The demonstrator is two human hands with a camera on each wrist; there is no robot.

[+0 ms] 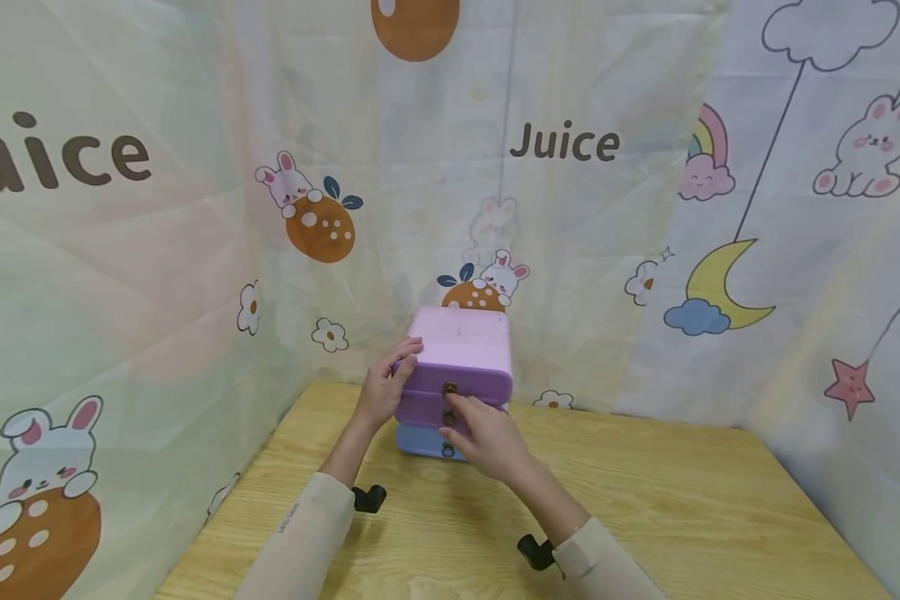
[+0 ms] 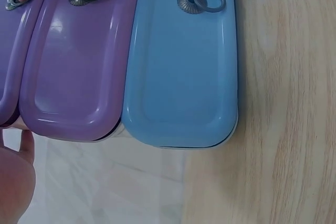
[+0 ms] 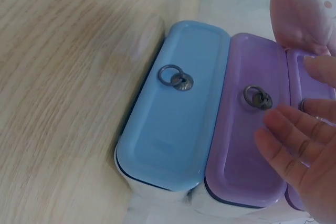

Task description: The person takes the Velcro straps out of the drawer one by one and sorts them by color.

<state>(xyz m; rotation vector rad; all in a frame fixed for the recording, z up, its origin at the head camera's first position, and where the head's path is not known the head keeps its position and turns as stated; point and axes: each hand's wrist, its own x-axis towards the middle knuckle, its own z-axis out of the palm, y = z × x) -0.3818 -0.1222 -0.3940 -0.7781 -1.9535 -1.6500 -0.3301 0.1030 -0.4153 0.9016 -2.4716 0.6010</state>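
A small chest of drawers (image 1: 461,337) has a pink top, two purple fronts and a blue bottom drawer (image 2: 181,77). Each drawer front bears a dark metal ring pull; the one on the middle purple drawer (image 3: 257,156) hangs free. At the chest's upper left edge rests my left hand (image 1: 384,387), thumb near the front and fingers reaching onto the top. My right hand (image 1: 491,437) is in front of the chest, a fingertip touching the ring pull (image 1: 450,387) of the top drawer. Its other fingers spread below, fairly straight. Whether a finger passes through the ring is hidden.
The chest stands on a light wood table (image 1: 645,492), near the back edge. Printed fabric (image 1: 570,225) hangs behind it and at both sides. Black angled pieces (image 1: 536,552) stick out at both wrists.
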